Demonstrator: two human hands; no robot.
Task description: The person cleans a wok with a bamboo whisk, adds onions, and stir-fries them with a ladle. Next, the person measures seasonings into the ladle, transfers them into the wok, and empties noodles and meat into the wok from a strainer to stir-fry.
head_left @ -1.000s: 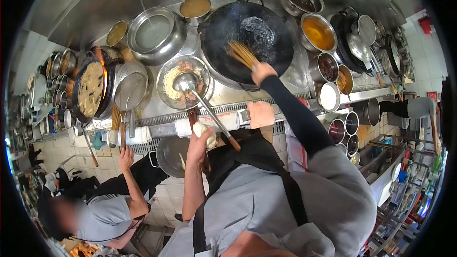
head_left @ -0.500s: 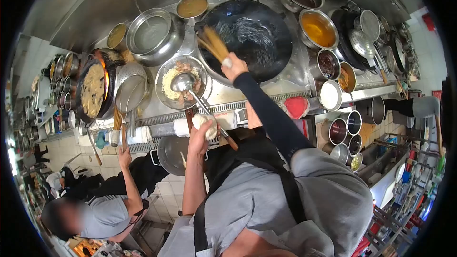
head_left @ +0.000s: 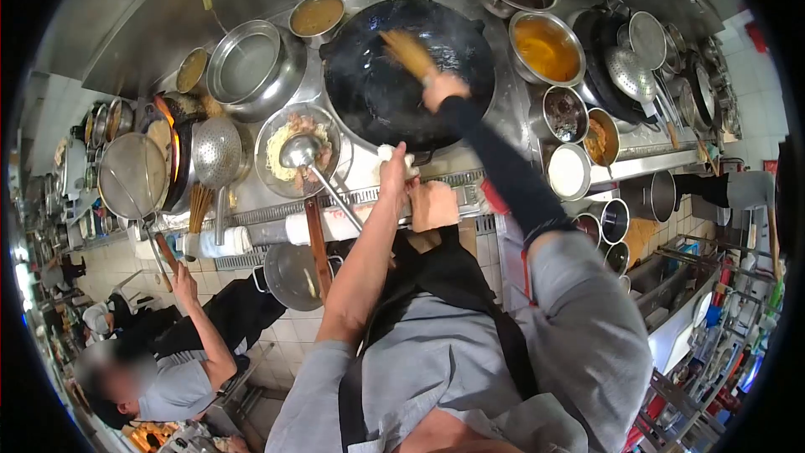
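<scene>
Black wok [head_left: 366, 92]: set in the steel tabletop [head_left: 359, 166], shiny inside, thin haze over it.
Split-stick brush [head_left: 406, 52]: inside the wok, blurred, tips towards 11 o'clock — my right hand [head_left: 444, 91] has its butt from 4 o'clock, fingers closed round it.
White cloth [head_left: 386, 153]: bunched in my left hand [head_left: 392, 174], fingers closed on it. It has just moved from beside the handle of the ladle [head_left: 300, 150] to the wok's 6 o'clock rim — nearer the brushing now; whether it touches the rim, I cannot tell.
Noodle bowl [head_left: 268, 176]: at 8 o'clock, meat [head_left: 314, 127] among the noodles [head_left: 279, 137], the ladle resting inside.
Orange-liquid bowl [head_left: 548, 80]: near 3 o'clock.
Co-worker's hand [head_left: 183, 285]: gripping a mesh strainer [head_left: 132, 176], just shifted over the neighbouring pan [head_left: 179, 178] at 8 o'clock, farther off.
</scene>
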